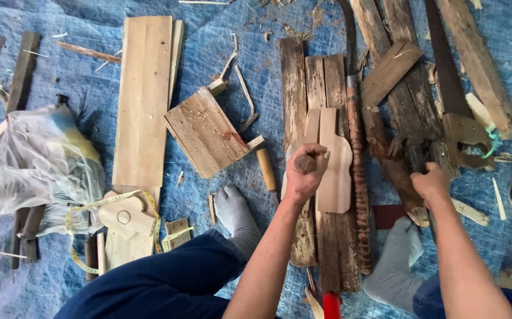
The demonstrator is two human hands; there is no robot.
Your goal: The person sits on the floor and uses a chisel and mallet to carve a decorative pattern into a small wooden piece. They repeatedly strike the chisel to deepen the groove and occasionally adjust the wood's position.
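Blue tarp (220, 53) — weathered planks (309, 82), round-handled chisel (305, 163)

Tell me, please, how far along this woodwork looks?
Done: a shaped blank is cut out and lies on the planks. In hand: the left hand grips a round-handled tool upright; the right hand grasps a hammer. Left: the blank's face looks uncarved.

Open blue tarp (220, 50) between the pale long board (143, 100) and weathered planks (306, 82); the slatted panel (205, 133) and chisel (266, 170) partly block this lane.
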